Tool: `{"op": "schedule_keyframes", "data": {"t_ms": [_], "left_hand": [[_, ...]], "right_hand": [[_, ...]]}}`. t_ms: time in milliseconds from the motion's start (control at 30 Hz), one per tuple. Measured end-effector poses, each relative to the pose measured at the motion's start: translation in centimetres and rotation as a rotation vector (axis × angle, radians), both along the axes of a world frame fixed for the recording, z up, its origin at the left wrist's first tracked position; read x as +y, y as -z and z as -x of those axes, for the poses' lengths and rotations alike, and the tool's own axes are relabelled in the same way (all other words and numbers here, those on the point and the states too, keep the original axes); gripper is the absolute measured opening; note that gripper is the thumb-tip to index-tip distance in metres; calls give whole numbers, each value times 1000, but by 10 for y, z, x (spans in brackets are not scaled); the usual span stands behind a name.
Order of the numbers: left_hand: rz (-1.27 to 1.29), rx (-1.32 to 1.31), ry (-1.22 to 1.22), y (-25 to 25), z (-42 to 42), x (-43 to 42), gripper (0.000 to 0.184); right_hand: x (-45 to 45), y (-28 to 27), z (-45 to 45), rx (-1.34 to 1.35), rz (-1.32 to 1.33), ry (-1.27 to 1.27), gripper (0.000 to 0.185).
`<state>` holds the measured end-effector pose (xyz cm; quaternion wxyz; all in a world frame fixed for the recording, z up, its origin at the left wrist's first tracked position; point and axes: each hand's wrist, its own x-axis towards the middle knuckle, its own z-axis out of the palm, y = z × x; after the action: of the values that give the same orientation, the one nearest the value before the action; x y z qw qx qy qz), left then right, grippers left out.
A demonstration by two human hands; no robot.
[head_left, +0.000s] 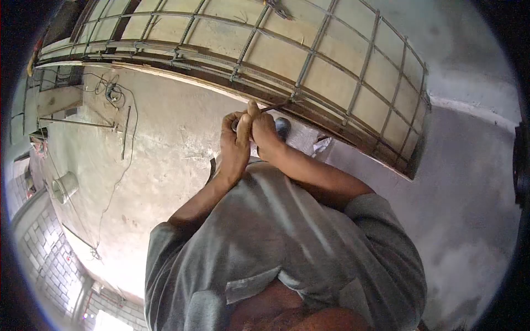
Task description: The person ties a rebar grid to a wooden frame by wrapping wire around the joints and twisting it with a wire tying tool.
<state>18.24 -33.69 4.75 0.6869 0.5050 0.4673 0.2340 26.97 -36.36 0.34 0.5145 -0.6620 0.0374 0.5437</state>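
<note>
Both my hands are together at the near edge of a rebar grid [313, 52]. A thin dark metal rod, which looks like a rebar tying hook [274, 106], runs from my fingers to a bar crossing at the grid's lower edge. My left hand [236, 138] is closed round the handle end. My right hand [266, 135] is closed beside it, fingers wrapped at the rod. The two hands touch, and their fingers partly hide the handle. Bits of tie wire [298, 100] show at the crossing by the rod's tip.
Pale boards [276, 60] lie behind the grid, with a wooden edge [359, 144] along the near side. A pliers-like tool [280, 10] rests on the bars at the top. On the concrete floor [165, 127] are cables [113, 94], a loose bar [126, 132] and a bucket [65, 187].
</note>
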Motion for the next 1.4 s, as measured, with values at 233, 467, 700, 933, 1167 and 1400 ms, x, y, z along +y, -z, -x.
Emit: {"op": "schedule_keyframes", "data": {"t_ms": [233,467,700,933,1167,1400], "left_hand": [[229,-415,-313,-25,-44,12,23],[142,-544,-265,16,-97,77,27],[-789,-298,439,13,-201,105,18],[-991,-386,1126,-9,-249,8,28],[-1135,43,1513,-4,-178,-95,21],[-784,-360,1344,-12,-149,-69,30]], "right_hand": [[-10,-40,-51,163,-15,-313,75],[-64,-52,-153,76,-192,-255,72],[-155,-38,-202,45,-248,111,61],[-199,-27,-207,101,-255,244,57],[-223,-13,-234,113,-208,90,62],[-174,-61,-186,170,-129,-298,60]]}}
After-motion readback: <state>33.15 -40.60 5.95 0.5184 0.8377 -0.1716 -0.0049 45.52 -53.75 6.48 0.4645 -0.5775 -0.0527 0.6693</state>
